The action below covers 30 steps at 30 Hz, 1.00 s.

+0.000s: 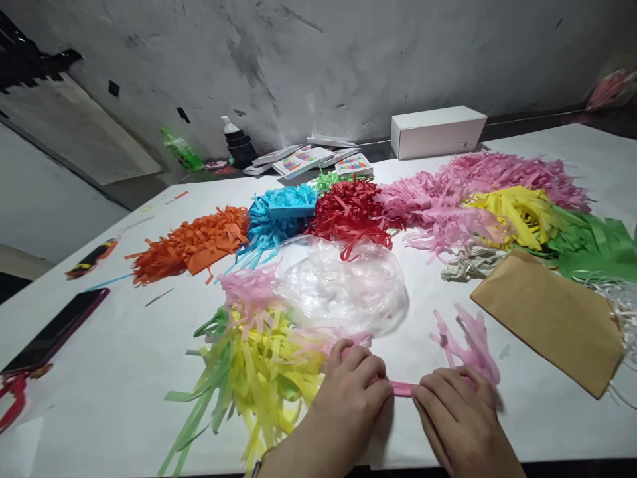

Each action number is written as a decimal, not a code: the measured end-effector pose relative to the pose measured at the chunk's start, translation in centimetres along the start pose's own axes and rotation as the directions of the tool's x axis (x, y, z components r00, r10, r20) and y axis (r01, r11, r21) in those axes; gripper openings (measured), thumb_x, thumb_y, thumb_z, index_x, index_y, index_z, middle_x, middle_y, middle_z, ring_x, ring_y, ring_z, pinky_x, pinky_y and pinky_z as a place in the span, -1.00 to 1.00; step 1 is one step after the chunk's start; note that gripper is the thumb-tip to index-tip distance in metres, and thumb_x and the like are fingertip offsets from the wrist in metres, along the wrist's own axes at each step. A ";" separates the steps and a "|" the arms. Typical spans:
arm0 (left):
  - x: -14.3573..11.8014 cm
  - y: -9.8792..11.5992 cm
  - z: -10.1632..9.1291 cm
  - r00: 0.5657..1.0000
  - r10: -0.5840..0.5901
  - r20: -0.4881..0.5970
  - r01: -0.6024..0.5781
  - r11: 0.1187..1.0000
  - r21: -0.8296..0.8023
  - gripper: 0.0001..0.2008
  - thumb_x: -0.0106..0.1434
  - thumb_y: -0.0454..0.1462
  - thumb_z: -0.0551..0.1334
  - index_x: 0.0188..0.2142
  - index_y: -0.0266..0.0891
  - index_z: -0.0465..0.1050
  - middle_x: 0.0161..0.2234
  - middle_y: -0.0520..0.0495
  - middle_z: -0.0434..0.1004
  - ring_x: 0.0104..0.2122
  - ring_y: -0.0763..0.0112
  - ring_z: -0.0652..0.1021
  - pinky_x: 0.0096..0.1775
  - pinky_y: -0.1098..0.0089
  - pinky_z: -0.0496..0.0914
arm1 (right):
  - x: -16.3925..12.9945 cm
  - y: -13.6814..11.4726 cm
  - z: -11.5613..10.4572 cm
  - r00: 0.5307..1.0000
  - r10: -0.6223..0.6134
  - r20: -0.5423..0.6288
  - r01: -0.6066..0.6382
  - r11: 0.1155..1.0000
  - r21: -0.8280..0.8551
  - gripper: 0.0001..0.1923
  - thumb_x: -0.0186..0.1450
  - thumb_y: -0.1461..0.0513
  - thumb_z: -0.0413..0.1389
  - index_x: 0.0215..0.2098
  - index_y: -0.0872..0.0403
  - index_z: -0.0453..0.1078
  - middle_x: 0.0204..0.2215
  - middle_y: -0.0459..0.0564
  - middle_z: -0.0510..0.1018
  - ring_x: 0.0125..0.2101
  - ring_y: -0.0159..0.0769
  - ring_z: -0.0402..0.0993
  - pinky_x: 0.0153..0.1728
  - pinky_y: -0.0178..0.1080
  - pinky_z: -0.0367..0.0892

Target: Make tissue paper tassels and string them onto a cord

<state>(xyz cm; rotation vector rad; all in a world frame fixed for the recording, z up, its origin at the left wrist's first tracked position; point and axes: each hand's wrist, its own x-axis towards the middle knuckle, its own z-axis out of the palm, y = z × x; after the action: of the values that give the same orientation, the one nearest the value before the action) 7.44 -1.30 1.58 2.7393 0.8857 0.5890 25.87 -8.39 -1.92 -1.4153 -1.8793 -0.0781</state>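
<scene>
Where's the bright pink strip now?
In the head view, the bright pink strip is right of centre, toward the bottom, between the left hand and right hand, below the crumpled clear plastic.

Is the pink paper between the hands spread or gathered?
Gathered: the pink paper shows as a slim band between left hand and right hand; pink fringe fans past the right.

nothing legible; box label (pixel 466 145) seems blurred

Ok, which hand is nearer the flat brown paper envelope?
Right. The right hand is left of the envelope, not touching it; the left hand is farther left, beside the yellow paper fringe.
</scene>
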 end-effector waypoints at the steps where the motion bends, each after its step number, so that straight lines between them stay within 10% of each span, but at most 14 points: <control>1: 0.0 0.0 0.0 1.000 0.021 -0.003 -0.021 1.000 0.010 -0.89 0.32 -0.39 0.23 -0.31 -0.17 0.48 -0.32 -0.01 0.53 -0.24 0.29 0.44 0.06 0.06 0.19 | 0.1 -0.1 0.1 1.000 0.007 0.004 -0.007 1.000 -0.005 -0.74 0.43 0.35 -0.04 -0.27 0.03 0.47 -0.41 -0.08 0.54 -0.28 -0.28 0.44 0.01 -0.08 0.10; 17: 0.2 0.5 0.8 0.988 -0.149 0.034 0.150 0.988 -0.032 -0.85 0.35 -0.40 0.11 -0.33 -0.21 0.39 -0.29 -0.07 0.48 -0.22 0.20 0.41 -0.05 0.06 0.23 | -0.7 2.0 -1.4 0.999 0.007 0.053 -0.003 0.998 -0.063 -0.75 0.43 0.37 -0.06 -0.25 0.04 0.43 -0.35 -0.05 0.53 -0.26 -0.25 0.42 0.06 -0.03 0.10; 23: 1.4 1.2 0.2 0.961 -0.248 0.120 0.243 0.968 0.060 -0.92 0.24 -0.41 0.20 -0.36 -0.23 0.42 -0.27 -0.11 0.46 -0.22 0.15 0.40 -0.08 -0.01 0.22 | -0.1 1.3 -1.3 0.984 0.178 0.020 -0.174 0.977 -0.128 -0.78 0.42 0.30 -0.02 -0.36 0.02 0.39 -0.37 -0.06 0.52 -0.28 -0.21 0.45 0.09 0.03 0.05; 30: 1.1 0.5 0.7 0.996 0.023 0.092 -0.040 0.982 0.185 -0.84 0.26 -0.34 0.34 -0.41 -0.21 0.39 -0.37 0.04 0.45 -0.28 0.29 0.38 0.07 0.02 0.08 | -0.2 1.2 -0.7 1.000 -0.027 -0.017 0.026 0.999 -0.021 -0.68 0.46 0.30 -0.12 -0.20 0.02 0.48 -0.34 -0.05 0.58 -0.19 -0.24 0.48 0.22 0.04 -0.01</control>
<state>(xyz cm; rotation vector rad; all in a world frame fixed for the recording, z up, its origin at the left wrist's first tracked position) 8.83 -1.07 1.48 2.9254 0.9212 0.4035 27.29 -8.38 -2.00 -1.3999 -1.8884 -0.1229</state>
